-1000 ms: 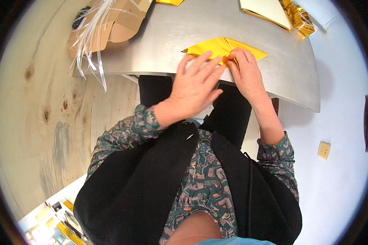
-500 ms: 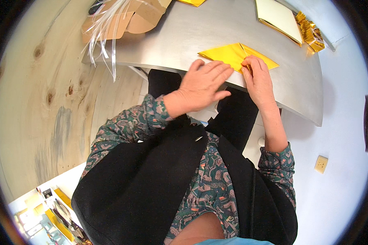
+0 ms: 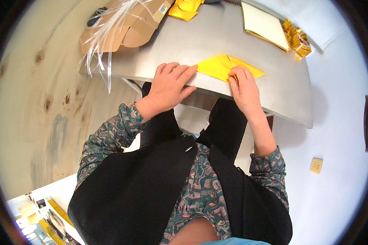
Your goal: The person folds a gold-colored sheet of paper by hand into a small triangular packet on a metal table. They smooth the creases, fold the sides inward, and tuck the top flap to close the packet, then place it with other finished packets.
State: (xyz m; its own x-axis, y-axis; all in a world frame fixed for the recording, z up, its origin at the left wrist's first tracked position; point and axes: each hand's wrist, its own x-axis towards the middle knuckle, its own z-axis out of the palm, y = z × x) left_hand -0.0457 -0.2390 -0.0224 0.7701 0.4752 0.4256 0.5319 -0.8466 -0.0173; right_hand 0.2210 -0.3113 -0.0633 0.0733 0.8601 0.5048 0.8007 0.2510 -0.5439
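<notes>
A folded sheet of shiny gold paper [image 3: 214, 66] lies near the front edge of the grey table, its pointed ends toward left and right. A crease runs from its top down toward the near edge. My left hand [image 3: 167, 85] is open, palm down, with its fingers stretched out and fingertips at the paper's left tip. At the near edge, right of the middle, my right hand [image 3: 245, 89] has its thumb and fingers pinched together on the paper. Those fingers cover part of the crease.
A cardboard box [image 3: 141, 30] with white plastic strips [image 3: 104, 38] hanging over the edge stands at the table's left. More gold folded pieces [image 3: 186, 10] lie beyond. At the far right are a stack of pale sheets [image 3: 265, 26] and a bundle of gold paper [image 3: 298, 38].
My left hand has slid left along the paper, from near its middle to its left tip. The right hand still pinches the near edge. The whole view has shifted slightly.
</notes>
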